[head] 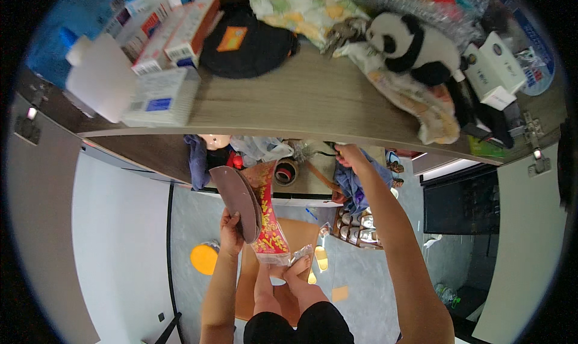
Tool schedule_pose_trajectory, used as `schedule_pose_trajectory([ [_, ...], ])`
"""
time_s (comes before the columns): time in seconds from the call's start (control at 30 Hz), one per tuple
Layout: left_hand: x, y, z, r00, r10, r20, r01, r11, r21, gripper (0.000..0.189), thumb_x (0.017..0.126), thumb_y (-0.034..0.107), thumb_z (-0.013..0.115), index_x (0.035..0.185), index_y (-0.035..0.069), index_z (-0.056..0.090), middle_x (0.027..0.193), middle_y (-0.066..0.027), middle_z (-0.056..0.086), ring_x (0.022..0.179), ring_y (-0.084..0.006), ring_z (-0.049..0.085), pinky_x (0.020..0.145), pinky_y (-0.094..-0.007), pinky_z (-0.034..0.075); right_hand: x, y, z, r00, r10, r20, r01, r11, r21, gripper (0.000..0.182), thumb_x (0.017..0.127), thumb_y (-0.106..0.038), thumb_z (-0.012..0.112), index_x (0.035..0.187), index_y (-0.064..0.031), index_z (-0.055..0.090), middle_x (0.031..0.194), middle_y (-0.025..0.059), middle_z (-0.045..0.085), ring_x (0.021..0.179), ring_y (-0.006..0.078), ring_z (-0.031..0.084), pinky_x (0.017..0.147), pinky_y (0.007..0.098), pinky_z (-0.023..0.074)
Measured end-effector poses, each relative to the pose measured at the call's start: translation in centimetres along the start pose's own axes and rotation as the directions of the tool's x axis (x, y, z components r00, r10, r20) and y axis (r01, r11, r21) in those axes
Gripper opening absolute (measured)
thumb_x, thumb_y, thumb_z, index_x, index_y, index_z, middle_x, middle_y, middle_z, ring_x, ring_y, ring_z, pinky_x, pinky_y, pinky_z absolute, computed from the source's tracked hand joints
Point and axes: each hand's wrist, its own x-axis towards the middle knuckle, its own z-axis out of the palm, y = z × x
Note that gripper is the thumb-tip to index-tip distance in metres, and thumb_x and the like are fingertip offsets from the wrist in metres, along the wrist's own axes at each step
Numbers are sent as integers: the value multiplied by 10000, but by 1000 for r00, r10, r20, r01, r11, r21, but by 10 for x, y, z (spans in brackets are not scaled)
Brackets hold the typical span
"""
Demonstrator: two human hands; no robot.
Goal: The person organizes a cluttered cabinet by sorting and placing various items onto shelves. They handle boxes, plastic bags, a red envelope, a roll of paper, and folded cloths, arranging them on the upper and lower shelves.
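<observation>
My left hand [230, 231] grips several flat brown pieces with rounded edges [232, 195], stacked together; their kind is unclear. Beside them hangs a red and yellow printed plastic packet [273, 222], apparently in the same grasp. My right hand [351, 156] reaches into the lower cabinet shelf [311, 181], fingers closed around a thin black cord or strap [326, 153]. Just below that hand, blue denim cloth [354, 186] spills over the shelf edge. A brown strap [320, 177] and a tape roll [286, 171] lie to its left.
The upper shelf [271, 100] holds boxes [180, 32], a white jug [101, 73], a round black case [248, 46] and a panda plush [413, 50]. My bare feet [298, 267] are on a tan chair [293, 235]. Below stand a shoe rack [356, 229] and a yellow stool [204, 259].
</observation>
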Motion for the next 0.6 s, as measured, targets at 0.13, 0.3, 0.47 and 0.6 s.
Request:
schedule_pose_trajectory([
  [0.13, -12, 11, 30, 998, -3, 55, 5, 999, -35, 347, 823, 18, 461, 1168, 32, 425, 1108, -85, 538, 1006, -198, 524, 885, -332, 413, -102, 2, 5, 1000, -1, -22, 8, 948, 317, 190, 806, -254, 557, 779, -68, 531, 604, 23, 505, 459, 114, 462, 407, 250, 397],
  [0.3, -29, 34, 43, 981, -4, 193, -9, 998, 67, 426, 785, 51, 546, 1191, 38, 420, 1130, -72, 531, 1017, -213, 521, 899, -353, 408, -210, 30, 3, 986, -114, 119, 47, 886, 461, 222, 847, -255, 481, 872, -51, 562, 595, -1, 506, 455, 99, 429, 474, 234, 368],
  [0.47, -74, 83, 89, 933, -16, 360, -106, 944, 314, 445, 768, -54, 516, 1200, 28, 445, 1155, -64, 530, 1055, -158, 495, 917, -287, 364, -310, 31, -34, 974, -209, 88, 122, 809, 575, 136, 793, -178, 559, 805, -43, 548, 595, 46, 529, 409, 95, 410, 375, 225, 301],
  [0.6, -95, 113, 143, 852, 92, 516, -240, 944, 228, 480, 758, -59, 511, 1223, 13, 414, 1180, -67, 512, 1096, -162, 471, 938, -289, 342, -378, -15, -52, 804, -595, -20, 500, 656, 565, 323, 778, -28, 544, 1097, 14, 516, 760, 91, 588, 482, 126, 500, 406, 238, 392],
])
